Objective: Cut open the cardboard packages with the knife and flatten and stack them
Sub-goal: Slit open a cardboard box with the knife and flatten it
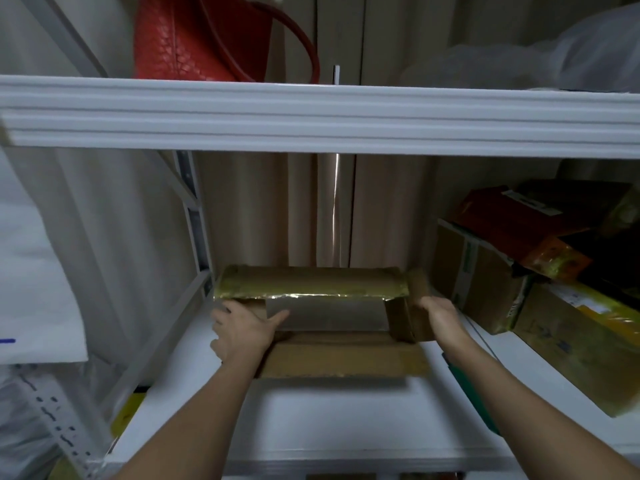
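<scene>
Down at 6 o'clock both bare forearms reach up onto the white shelf [311, 420]. Just right of the right forearm, at 4 o'clock, a green-handled object [465, 389] lies on the shelf; most of it is hidden behind the arm, so whether it is the knife cannot be told. The left hand [242, 329] lies spread on the left end of the cardboard box [332, 327], fingers nearly straight, thumb pointing right across the near wall. The right hand [440, 315] curls round the box's right end flap, its fingertips out of sight behind the cardboard. The box sits at the frame's centre, opened toward the camera, its near flap flat on the shelf and its top edge bound in shiny yellowish tape. At 3 o'clock taped packages [540, 271] are piled together; white labels show on them, but the print is too blurred to read. At 9 o'clock pale wrapped bundles are cut off by the frame edge. Farther up, at 12 o'clock, a red handbag [194, 39] stands on the upper shelf [311, 116], its top cropped.
</scene>
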